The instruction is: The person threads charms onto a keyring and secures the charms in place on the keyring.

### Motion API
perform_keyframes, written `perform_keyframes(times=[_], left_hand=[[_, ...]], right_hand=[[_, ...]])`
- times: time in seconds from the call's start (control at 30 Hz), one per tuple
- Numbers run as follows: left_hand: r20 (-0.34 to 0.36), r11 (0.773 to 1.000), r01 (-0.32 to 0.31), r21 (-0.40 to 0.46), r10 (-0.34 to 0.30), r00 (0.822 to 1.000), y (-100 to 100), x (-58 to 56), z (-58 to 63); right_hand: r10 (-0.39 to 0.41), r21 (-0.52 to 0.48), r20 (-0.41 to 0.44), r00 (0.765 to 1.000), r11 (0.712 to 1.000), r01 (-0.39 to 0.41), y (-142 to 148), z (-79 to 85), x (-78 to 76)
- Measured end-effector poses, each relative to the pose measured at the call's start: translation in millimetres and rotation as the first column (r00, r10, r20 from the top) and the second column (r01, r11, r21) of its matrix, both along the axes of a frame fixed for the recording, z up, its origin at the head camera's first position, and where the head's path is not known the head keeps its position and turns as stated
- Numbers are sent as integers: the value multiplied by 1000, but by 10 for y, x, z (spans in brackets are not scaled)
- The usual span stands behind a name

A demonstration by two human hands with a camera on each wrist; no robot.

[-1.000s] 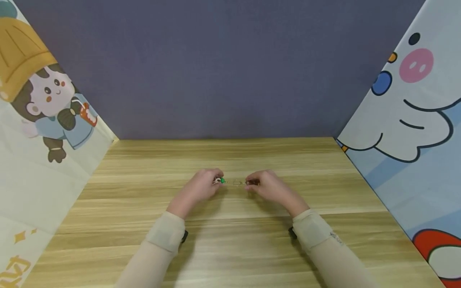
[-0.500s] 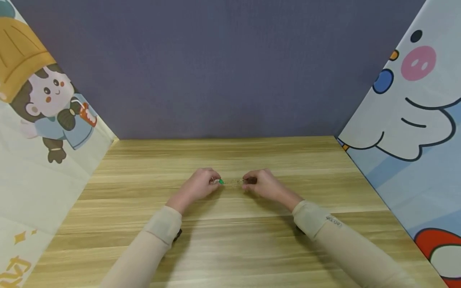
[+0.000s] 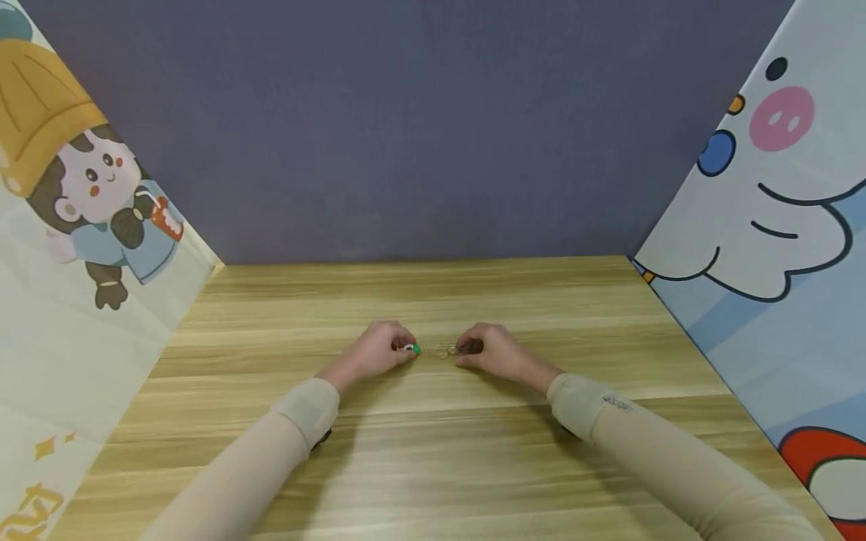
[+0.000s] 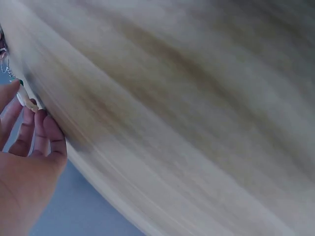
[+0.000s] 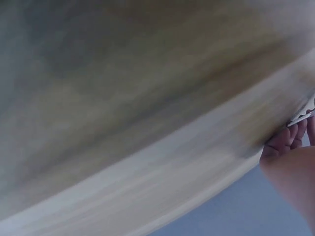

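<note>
My left hand (image 3: 377, 350) pinches a small white charm (image 4: 22, 96) with a green part at its end, between thumb and fingers. From the charm, a thin metal chain and ring (image 3: 446, 351) span the gap toward my right hand (image 3: 499, 352). That hand pinches a flat silvery piece that looks like a key (image 5: 300, 118), seen at the right edge of the right wrist view. Its far end is cut off there, and fingers cover much of it in the head view. Both hands are held close together over the table's middle.
Under the hands lies a wood-grain table (image 3: 433, 466). A dark grey-blue panel (image 3: 426, 135) rises behind it. Cartoon-printed sheets stand along the left side (image 3: 81, 361) and right side (image 3: 778, 346).
Both hands have come slightly lower in the head view. The right hand has shifted a little left, and the gap between the hands is slightly narrower. Both grips stay on the keychain.
</note>
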State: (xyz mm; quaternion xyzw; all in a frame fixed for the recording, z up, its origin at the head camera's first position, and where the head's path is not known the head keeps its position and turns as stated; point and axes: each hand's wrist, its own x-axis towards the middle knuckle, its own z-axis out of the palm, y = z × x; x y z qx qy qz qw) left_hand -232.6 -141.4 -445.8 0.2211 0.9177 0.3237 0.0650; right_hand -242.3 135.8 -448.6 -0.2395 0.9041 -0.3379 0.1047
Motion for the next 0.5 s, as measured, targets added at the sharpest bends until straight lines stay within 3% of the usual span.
perform_keyframes(times=[0.5], left_hand=[[26, 1000, 4, -17, -4, 1000, -42, -42, -23]], right_hand=[[-6, 23, -20, 1000, 1000, 6, 5, -65, -31]])
